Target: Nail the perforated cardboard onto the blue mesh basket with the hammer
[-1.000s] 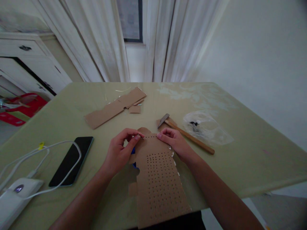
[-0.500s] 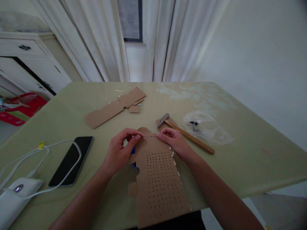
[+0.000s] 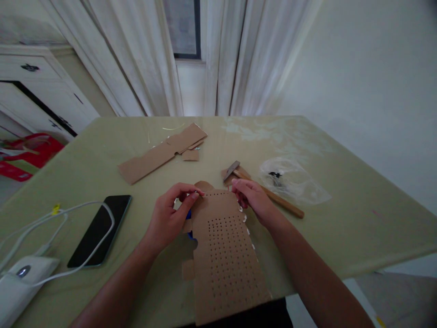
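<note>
A brown cardboard piece (image 3: 205, 291) with many rows of punched holes slopes from the table's near edge up toward my hands. My left hand (image 3: 172, 212) is at its upper left corner, thumb and forefinger pinched together beside the top row of holes. Whatever sits between those fingertips is too small to name. Just off the upper right edge, my right hand (image 3: 254, 198) has its fingers curled in; what they hold, if anything, is hidden. Something blue (image 3: 190, 234) shows partly under the cardboard's left side. Beyond my right hand lies a hammer (image 3: 285, 205) with a wooden handle.
Cardboard strips (image 3: 150, 159) lie at the back left. A clear plastic bag (image 3: 293, 180) with small dark items rests at right. On the left are a phone (image 3: 99, 232), a white power bank (image 3: 30, 278) and a looping white cable (image 3: 82, 205).
My right hand has come off the cardboard's top edge, shifting slightly right, and its fingers have curled in. The left hand keeps its pinch in the same place.
</note>
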The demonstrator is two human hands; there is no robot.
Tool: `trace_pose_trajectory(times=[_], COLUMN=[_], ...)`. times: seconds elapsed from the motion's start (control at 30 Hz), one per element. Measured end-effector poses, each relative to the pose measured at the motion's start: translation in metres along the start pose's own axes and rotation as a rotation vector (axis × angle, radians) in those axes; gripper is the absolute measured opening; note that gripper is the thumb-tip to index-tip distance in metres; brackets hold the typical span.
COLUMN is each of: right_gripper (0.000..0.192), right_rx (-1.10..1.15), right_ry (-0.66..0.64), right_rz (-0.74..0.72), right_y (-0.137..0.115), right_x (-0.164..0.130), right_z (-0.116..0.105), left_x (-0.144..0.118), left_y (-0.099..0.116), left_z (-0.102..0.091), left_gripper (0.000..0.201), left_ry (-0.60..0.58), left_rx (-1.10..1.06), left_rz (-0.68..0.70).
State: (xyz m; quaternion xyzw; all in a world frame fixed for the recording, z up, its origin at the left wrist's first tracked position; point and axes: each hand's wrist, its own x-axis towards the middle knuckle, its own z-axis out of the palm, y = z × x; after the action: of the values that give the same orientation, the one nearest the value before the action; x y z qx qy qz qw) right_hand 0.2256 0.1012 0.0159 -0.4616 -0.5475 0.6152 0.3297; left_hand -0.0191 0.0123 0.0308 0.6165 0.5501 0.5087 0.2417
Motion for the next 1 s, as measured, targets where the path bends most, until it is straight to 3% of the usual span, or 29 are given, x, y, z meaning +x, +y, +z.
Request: trace_pose_trajectory(times=[0.2,1.0], right_gripper=[0.047,0.045], right_rx=[-0.050,-0.096], right_ry=[-0.072,-0.083], right_rz=[-0.020,-0.054], right_y=[-0.0039,-0.0014], right_x=[-0.0054,-0.0039], right_z=[0.0037,0.0013], left_x=[-0.0010,-0.0010], left_y=[-0.0025,-0.0048], left_z=[0.0005,0.0020], left_gripper=[0.013,0.012], left_ry=[-0.004,0.003], left_rx=[-0.005,-0.028], left_rz=[-0.005,-0.019])
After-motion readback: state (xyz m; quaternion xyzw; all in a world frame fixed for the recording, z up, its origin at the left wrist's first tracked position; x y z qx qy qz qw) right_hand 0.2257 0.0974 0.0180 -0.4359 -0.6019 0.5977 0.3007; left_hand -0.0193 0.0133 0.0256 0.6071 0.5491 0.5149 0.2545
